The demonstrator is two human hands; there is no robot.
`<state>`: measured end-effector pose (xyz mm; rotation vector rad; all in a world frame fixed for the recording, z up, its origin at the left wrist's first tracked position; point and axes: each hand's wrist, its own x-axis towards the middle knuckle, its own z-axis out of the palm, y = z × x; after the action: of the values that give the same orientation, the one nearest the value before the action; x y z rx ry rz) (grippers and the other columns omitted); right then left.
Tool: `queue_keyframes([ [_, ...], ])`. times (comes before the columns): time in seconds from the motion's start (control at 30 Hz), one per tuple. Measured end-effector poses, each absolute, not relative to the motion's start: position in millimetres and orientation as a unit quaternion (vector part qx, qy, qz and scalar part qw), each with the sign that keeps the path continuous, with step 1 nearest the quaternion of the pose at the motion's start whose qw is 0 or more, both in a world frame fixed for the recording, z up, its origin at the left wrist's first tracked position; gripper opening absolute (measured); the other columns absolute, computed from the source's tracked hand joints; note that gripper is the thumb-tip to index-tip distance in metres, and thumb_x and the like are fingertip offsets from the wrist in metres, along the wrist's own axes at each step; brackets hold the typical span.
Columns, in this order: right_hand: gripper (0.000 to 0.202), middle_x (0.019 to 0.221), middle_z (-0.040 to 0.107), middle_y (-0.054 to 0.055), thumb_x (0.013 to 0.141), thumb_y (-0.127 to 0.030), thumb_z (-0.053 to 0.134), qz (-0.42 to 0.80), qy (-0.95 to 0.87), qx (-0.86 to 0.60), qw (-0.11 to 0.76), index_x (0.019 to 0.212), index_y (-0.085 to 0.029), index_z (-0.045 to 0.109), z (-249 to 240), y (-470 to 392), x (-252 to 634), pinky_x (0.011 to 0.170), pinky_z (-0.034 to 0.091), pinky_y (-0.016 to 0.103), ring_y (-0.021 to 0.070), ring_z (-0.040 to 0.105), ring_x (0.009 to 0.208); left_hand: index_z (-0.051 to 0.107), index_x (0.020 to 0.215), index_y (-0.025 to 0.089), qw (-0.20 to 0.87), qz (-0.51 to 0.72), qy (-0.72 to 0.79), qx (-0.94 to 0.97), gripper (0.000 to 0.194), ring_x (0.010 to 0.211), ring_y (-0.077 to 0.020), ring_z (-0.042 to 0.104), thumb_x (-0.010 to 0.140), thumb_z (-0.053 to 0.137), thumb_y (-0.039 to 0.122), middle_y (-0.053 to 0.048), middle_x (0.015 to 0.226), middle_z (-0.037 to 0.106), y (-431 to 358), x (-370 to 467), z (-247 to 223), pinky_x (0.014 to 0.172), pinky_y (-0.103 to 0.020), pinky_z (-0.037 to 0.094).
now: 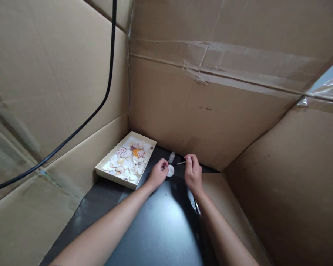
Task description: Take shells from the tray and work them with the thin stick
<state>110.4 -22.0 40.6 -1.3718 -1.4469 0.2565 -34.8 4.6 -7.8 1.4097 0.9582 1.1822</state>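
My left hand (158, 173) is closed, its fingertips pinched at the left edge of a small round whitish disc (170, 170). Whether the disc is a shallow dish or a flat shell is too small to tell. A thin pale stick-like tool (181, 163) points leftward from the fingers of my right hand (192, 173), which are closed around its other end. Between and just beyond both hands is a small clear bottle (171, 157). Left of my left hand, a shallow cream box (115, 178) holds several seashells (127, 162), mostly white, with an orange one and striped ones.
A dark, glossy tabletop (152, 225) lies under my forearms. Tall cardboard walls (169, 99) enclose it at the back and both sides. From the upper left hangs a black cable (110, 74). A flat cardboard piece (222, 195) lies to the right.
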Motion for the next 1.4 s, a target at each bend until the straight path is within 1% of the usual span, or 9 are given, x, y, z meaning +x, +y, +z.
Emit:
queue_keyframes([
  [0.1,0.028,0.074,0.054,0.000,0.095,-0.042,0.034,0.125,-0.568,-0.580,0.570,0.090,-0.020,0.050,21.0,-36.7,106.8,0.062,0.037,0.023,0.0131,0.050,0.064,0.042,0.079,0.019,0.530,0.482,0.394,0.576,0.009,0.048,-0.0067,0.045,0.073,0.045,0.014,0.006,0.064,0.044,3.7,-34.6,-7.8,0.045,-0.017,0.034],
  [0.2,0.026,0.077,0.055,0.001,0.094,-0.041,0.035,0.159,-0.568,-0.568,0.573,0.094,-0.020,0.050,7.7,-41.4,103.2,0.063,0.039,0.024,0.0142,0.052,0.067,0.043,0.083,0.019,0.524,0.491,0.389,0.577,0.014,0.049,-0.0055,0.047,0.071,0.046,0.013,0.005,0.071,0.049,4.7,-34.1,-8.8,0.045,-0.017,0.036],
  [0.43,0.027,0.091,0.060,0.005,0.094,-0.039,0.034,0.185,-0.610,-0.554,0.536,0.102,-0.019,0.050,1.9,-38.4,101.7,0.072,0.042,0.027,0.0158,0.056,0.077,0.050,0.102,0.018,0.492,0.489,0.390,0.606,0.031,0.058,-0.0077,0.053,0.072,0.048,0.011,0.002,0.077,0.053,8.7,-33.7,-16.4,0.055,-0.020,0.042],
  [0.8,0.028,0.088,0.062,0.004,0.094,-0.041,0.033,0.197,-0.626,-0.566,0.499,0.100,-0.020,0.051,6.5,-45.6,103.1,0.069,0.041,0.027,0.0177,0.058,0.076,0.053,0.101,0.017,0.413,0.467,0.428,0.654,0.029,0.064,-0.0091,0.050,0.073,0.049,0.009,0.002,0.075,0.053,4.9,-34.5,-14.1,0.061,-0.020,0.041],
  [0.9,0.028,0.085,0.061,0.003,0.095,-0.041,0.032,0.206,-0.617,-0.563,0.509,0.100,-0.020,0.050,5.7,-45.7,104.6,0.066,0.040,0.026,0.0163,0.057,0.071,0.053,0.103,0.017,0.399,0.467,0.433,0.660,0.031,0.064,-0.0096,0.049,0.073,0.048,0.008,0.003,0.072,0.050,4.9,-34.2,-14.0,0.061,-0.021,0.040],
  [1.0,0.027,0.079,0.059,0.001,0.094,-0.042,0.033,0.225,-0.633,-0.555,0.491,0.098,-0.021,0.049,4.6,-46.2,107.0,0.064,0.039,0.025,0.0148,0.055,0.066,0.054,0.103,0.017,0.399,0.464,0.435,0.661,0.032,0.063,-0.0098,0.049,0.073,0.048,0.007,0.003,0.071,0.050,5.4,-33.7,-14.2,0.062,-0.021,0.040],
  [1.13,0.027,0.072,0.055,-0.001,0.094,-0.044,0.035,0.194,-0.605,-0.602,0.484,0.095,-0.020,0.049,3.6,-46.6,111.7,0.062,0.037,0.025,0.0147,0.052,0.063,0.054,0.102,0.017,0.400,0.459,0.432,0.666,0.031,0.065,-0.0101,0.050,0.074,0.047,0.007,0.003,0.073,0.052,4.7,-33.1,-15.3,0.063,-0.021,0.040],
  [1.23,0.026,0.075,0.055,0.000,0.095,-0.042,0.034,0.176,-0.601,-0.600,0.498,0.095,-0.020,0.048,3.4,-47.0,111.5,0.064,0.038,0.025,0.0143,0.052,0.064,0.055,0.103,0.017,0.396,0.455,0.431,0.670,0.033,0.067,-0.0103,0.051,0.073,0.047,0.006,0.002,0.076,0.055,3.1,-33.0,-14.9,0.065,-0.022,0.040],
  [1.4,0.023,0.089,0.058,0.004,0.094,-0.039,0.036,0.192,-0.627,-0.557,0.509,0.100,-0.020,0.047,2.7,-47.2,105.8,0.071,0.042,0.026,0.0153,0.055,0.076,0.055,0.101,0.018,0.396,0.450,0.424,0.679,0.029,0.071,-0.0106,0.051,0.074,0.049,0.007,0.001,0.082,0.058,0.7,-34.0,-11.2,0.066,-0.021,0.041],
])
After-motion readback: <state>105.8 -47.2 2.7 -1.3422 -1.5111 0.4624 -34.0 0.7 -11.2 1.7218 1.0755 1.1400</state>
